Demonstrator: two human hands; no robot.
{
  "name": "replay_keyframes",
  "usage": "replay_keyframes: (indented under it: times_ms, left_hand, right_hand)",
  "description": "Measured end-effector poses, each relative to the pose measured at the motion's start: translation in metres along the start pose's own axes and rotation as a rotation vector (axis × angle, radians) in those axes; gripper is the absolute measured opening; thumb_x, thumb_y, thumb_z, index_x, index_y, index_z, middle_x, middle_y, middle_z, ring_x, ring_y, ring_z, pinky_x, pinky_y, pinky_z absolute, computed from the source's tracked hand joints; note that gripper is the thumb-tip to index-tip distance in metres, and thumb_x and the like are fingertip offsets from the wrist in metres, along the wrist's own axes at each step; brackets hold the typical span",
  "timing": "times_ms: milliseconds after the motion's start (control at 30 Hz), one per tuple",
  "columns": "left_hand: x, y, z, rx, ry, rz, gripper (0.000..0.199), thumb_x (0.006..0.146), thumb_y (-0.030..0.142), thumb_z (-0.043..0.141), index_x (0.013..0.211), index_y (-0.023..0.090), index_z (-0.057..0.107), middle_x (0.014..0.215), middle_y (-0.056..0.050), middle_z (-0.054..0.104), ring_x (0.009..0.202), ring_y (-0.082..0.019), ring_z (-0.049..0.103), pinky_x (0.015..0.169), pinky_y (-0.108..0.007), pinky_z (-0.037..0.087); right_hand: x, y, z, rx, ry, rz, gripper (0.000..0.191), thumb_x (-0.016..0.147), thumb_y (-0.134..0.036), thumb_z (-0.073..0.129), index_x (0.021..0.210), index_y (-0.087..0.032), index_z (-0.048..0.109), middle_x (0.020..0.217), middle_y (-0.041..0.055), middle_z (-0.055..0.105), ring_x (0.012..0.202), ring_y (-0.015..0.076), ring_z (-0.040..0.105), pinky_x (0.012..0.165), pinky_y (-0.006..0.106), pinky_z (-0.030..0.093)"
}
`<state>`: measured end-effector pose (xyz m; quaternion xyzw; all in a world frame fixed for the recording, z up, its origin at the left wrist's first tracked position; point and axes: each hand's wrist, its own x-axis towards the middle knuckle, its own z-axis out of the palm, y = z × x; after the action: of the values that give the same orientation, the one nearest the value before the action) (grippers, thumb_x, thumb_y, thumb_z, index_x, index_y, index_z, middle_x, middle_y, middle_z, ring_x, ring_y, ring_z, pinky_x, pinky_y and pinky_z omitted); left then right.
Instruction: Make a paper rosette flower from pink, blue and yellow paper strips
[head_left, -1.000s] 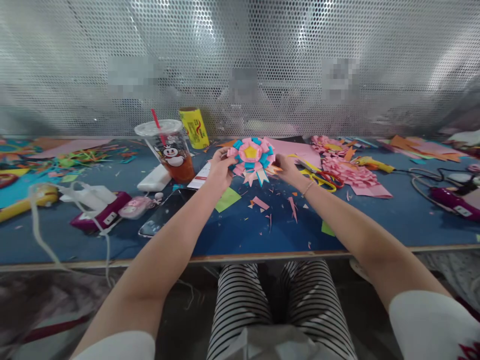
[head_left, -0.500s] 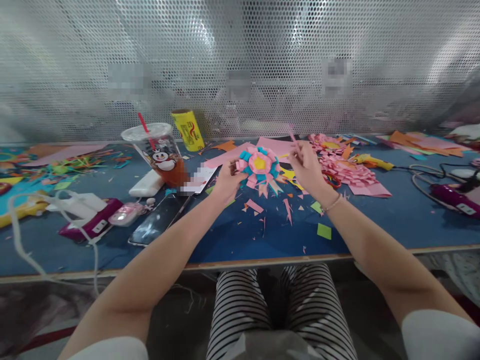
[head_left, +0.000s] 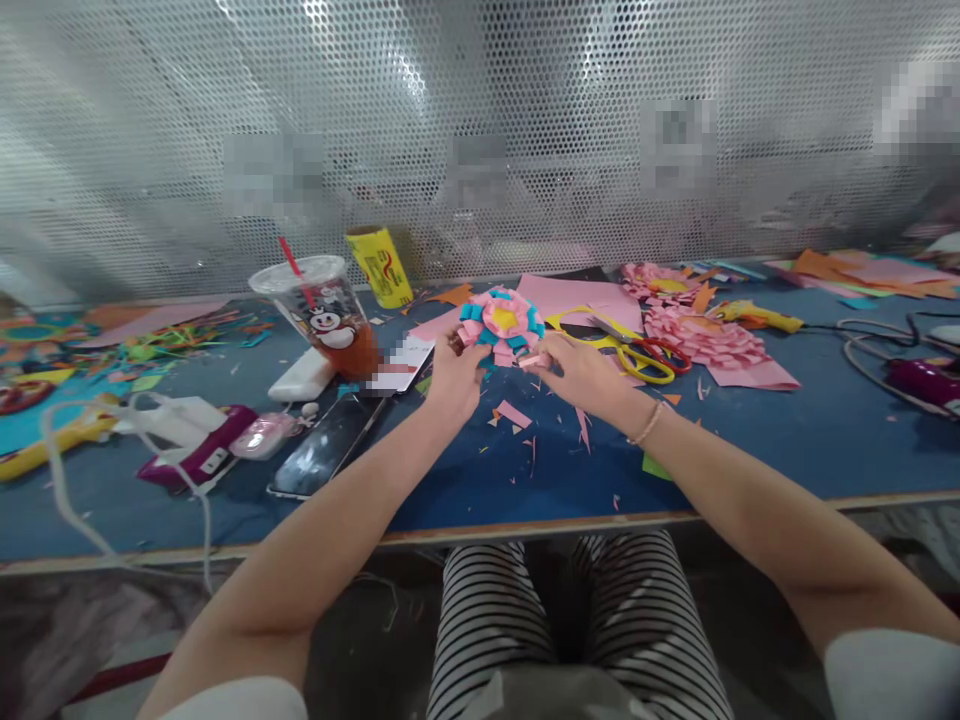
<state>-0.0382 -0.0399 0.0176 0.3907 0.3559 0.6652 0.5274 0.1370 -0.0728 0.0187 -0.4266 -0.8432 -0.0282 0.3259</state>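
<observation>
A layered paper flower (head_left: 504, 318), pink and blue with a yellow centre, is held up above the table. My left hand (head_left: 456, 375) grips it by its left edge, fingers partly behind the petals. At the flower's lower right, my right hand (head_left: 577, 370) is closed in a pinch on a pale pink paper strip (head_left: 534, 361). Whether that strip is joined to the flower I cannot tell. Just beyond the right hand lie yellow-handled scissors (head_left: 646, 362) and red-handled scissors (head_left: 675, 352).
Pink paper flowers (head_left: 701, 335) and a yellow glue gun (head_left: 757, 316) lie right. To the left stand a drink cup (head_left: 334, 325) and a yellow roll (head_left: 380, 268), with a phone (head_left: 326, 450) and purple power strip (head_left: 202, 450). Scraps litter the blue table (head_left: 465, 490); perforated metal (head_left: 525, 130) rises behind.
My right hand has come down and left, from beside the flower to its lower edge. The flower has tilted and shifted slightly left. The yellow-handled scissors now show more fully.
</observation>
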Motion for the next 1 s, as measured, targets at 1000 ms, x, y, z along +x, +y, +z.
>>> replay_keyframes:
  times_ms: [1000]
  left_hand:
    - [0.023, -0.009, -0.028, 1.072, -1.006, 0.432, 0.015, 0.062, 0.014, 0.065, 0.071, 0.026, 0.068, 0.078, -0.004, 0.067, 0.078, -0.02, 0.06, 0.078, -0.031, 0.043]
  right_hand:
    - [-0.005, 0.014, 0.021, -0.174, -0.306, -0.099, 0.017, 0.086, -0.02, 0.041, 0.1, -0.017, 0.051, 0.089, 0.0082, 0.063, 0.079, 0.0187, 0.056, 0.061, 0.028, 0.034]
